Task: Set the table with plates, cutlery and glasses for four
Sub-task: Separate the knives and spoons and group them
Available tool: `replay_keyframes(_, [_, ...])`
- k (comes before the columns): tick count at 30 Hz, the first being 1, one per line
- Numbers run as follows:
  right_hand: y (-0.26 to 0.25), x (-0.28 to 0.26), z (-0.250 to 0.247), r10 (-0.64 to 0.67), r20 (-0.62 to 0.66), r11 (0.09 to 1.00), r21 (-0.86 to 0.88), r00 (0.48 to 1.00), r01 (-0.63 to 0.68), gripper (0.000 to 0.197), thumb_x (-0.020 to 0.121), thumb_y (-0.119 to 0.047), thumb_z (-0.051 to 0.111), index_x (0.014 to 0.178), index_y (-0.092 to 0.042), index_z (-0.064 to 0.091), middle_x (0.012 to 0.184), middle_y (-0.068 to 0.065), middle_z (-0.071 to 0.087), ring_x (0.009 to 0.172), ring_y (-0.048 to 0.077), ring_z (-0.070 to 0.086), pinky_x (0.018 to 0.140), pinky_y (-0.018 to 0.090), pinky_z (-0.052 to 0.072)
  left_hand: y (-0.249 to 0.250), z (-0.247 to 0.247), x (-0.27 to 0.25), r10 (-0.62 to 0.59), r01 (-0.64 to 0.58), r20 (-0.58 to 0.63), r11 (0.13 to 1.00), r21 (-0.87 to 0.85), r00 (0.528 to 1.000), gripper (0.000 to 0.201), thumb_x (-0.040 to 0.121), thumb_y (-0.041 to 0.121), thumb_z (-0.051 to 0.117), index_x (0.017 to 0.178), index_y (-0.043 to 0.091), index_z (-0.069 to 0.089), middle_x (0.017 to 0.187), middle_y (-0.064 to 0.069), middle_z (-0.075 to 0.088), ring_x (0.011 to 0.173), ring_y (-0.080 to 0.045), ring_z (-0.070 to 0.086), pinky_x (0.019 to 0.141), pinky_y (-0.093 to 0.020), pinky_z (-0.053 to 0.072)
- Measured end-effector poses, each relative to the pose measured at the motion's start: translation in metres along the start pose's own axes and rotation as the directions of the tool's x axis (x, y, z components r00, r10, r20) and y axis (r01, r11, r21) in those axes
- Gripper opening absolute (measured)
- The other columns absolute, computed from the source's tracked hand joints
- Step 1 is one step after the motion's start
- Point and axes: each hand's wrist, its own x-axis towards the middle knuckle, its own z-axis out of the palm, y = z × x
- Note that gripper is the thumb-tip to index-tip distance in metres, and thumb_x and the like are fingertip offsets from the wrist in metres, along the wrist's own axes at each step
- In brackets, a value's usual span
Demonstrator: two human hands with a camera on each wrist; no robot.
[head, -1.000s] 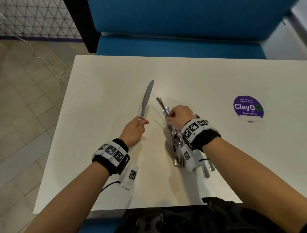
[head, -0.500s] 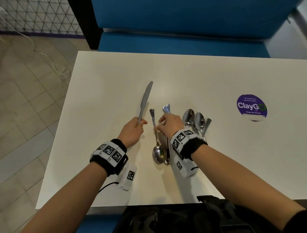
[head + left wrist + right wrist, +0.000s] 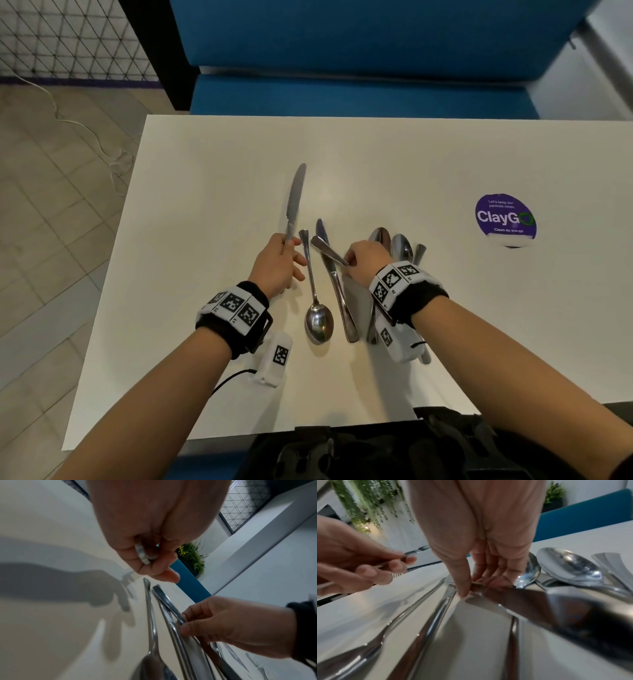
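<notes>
My left hand (image 3: 289, 251) grips a table knife (image 3: 295, 198) by the handle, blade pointing away over the white table (image 3: 205, 205). My right hand (image 3: 349, 265) pinches the flared handle of another cutlery piece (image 3: 325, 250), whose far end is hidden under my wrist. In the right wrist view its thumb and fingers (image 3: 462, 585) close on that metal piece (image 3: 547, 608). Between my hands a spoon (image 3: 318, 322) and a second knife (image 3: 337, 291) lie flat. Two spoons (image 3: 400, 245) and a handle (image 3: 420, 251) lie just beyond my right hand.
A purple ClayGo sticker (image 3: 505, 219) sits on the table at the right. A blue bench seat (image 3: 359, 92) runs along the far edge. The table's left edge drops to tiled floor (image 3: 51, 240). A black bag (image 3: 376, 452) lies at the near edge.
My right hand laid a spoon and a knife on the table, shifted right and now lifts one handle. My left hand kept the knife, almost still.
</notes>
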Motion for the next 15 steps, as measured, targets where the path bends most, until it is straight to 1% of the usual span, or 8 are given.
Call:
replay_keyframes(3, [-0.004, -0.007, -0.012, -0.122, -0.014, 0.993, -0.01, 0.992, 0.121, 0.023, 0.092, -0.011, 0.054, 0.111, -0.008, 0.067, 0.106, 0.011, 0.067, 0.1, 0.024, 0.062, 0.082, 0.024, 0.045, 0.003, -0.006, 0.005, -0.035, 0.033, -0.052, 0.998, -0.048, 0.998, 0.021, 0.103, 0.025, 0.027, 0.107, 0.017, 0.046, 0.086, 0.001, 0.063, 0.06, -0.015, 0.057, 0.044, -0.023, 0.03])
replay_keyframes(5, [-0.011, -0.011, -0.028, -0.229, -0.051, 0.967, -0.129, 0.972, 0.221, 0.023, 0.094, -0.01, 0.05, 0.108, -0.008, 0.068, 0.1, 0.011, 0.064, 0.101, 0.026, 0.06, 0.077, 0.026, 0.042, 0.007, -0.011, 0.008, -0.051, 0.047, -0.077, 0.997, -0.062, 0.996, 0.021, 0.103, 0.024, 0.026, 0.107, 0.016, 0.045, 0.085, 0.0, 0.063, 0.062, -0.016, 0.059, 0.043, -0.023, 0.028])
replay_keyframes(6, [-0.015, -0.012, -0.035, -0.302, -0.08, 0.937, -0.211, 0.95, 0.28, 0.023, 0.094, -0.009, 0.048, 0.105, -0.008, 0.069, 0.098, 0.01, 0.061, 0.101, 0.026, 0.058, 0.074, 0.027, 0.04, 0.009, -0.012, 0.009, -0.05, 0.045, -0.082, 0.997, -0.057, 0.995, 0.022, 0.103, 0.024, 0.026, 0.107, 0.015, 0.045, 0.084, 0.0, 0.063, 0.064, -0.016, 0.06, 0.043, -0.023, 0.028])
replay_keyframes(7, [-0.018, -0.014, -0.043, -0.368, -0.091, 0.9, -0.284, 0.925, 0.33, 0.024, 0.094, -0.008, 0.047, 0.105, -0.01, 0.069, 0.099, 0.01, 0.059, 0.102, 0.025, 0.056, 0.073, 0.028, 0.039, 0.012, -0.014, 0.01, -0.042, 0.038, -0.084, 0.998, -0.047, 0.996, 0.022, 0.103, 0.025, 0.026, 0.106, 0.015, 0.046, 0.083, -0.001, 0.063, 0.065, -0.016, 0.061, 0.043, -0.023, 0.028])
replay_keyframes(9, [-0.025, -0.015, -0.055, -0.45, -0.055, 0.825, -0.408, 0.892, 0.391, 0.028, 0.093, -0.003, 0.045, 0.108, -0.012, 0.068, 0.105, 0.009, 0.059, 0.104, 0.025, 0.053, 0.071, 0.029, 0.039, 0.018, -0.014, 0.01, -0.019, 0.018, -0.075, 1.0, -0.011, 0.997, 0.023, 0.103, 0.025, 0.028, 0.107, 0.014, 0.048, 0.081, -0.001, 0.063, 0.065, -0.017, 0.062, 0.042, -0.023, 0.029])
replay_keyframes(11, [-0.032, -0.017, -0.061, -0.504, -0.02, 0.742, -0.522, 0.863, 0.421, 0.032, 0.092, 0.0, 0.043, 0.108, -0.012, 0.068, 0.107, 0.008, 0.059, 0.106, 0.026, 0.051, 0.072, 0.03, 0.039, 0.025, -0.011, 0.007, -0.012, 0.012, -0.036, 1.0, 0.015, 0.999, 0.023, 0.102, 0.025, 0.03, 0.106, 0.014, 0.05, 0.08, -0.001, 0.063, 0.063, -0.019, 0.062, 0.039, -0.022, 0.03])
replay_keyframes(13, [-0.037, -0.018, -0.063, -0.543, 0.011, 0.682, -0.578, 0.84, 0.448, 0.031, 0.091, 0.001, 0.043, 0.108, -0.011, 0.067, 0.109, 0.007, 0.059, 0.109, 0.026, 0.049, 0.072, 0.03, 0.037, 0.03, -0.001, 0.003, -0.022, 0.022, 0.065, 1.0, -0.007, 0.998, 0.022, 0.102, 0.025, 0.03, 0.103, 0.013, 0.048, 0.082, -0.006, 0.064, 0.053, -0.018, 0.063, 0.033, -0.019, 0.033])
replay_keyframes(15, [-0.042, -0.02, -0.062, -0.559, 0.062, 0.639, -0.604, 0.827, 0.477, 0.03, 0.094, -0.001, 0.041, 0.112, -0.008, 0.064, 0.113, 0.007, 0.058, 0.113, 0.025, 0.047, 0.074, 0.029, 0.034, 0.03, 0.011, -0.001, -0.034, 0.037, 0.17, 0.999, -0.017, 0.985, 0.024, 0.103, 0.025, 0.027, 0.101, 0.012, 0.047, 0.08, -0.011, 0.065, 0.043, -0.015, 0.059, 0.034, -0.018, 0.039])
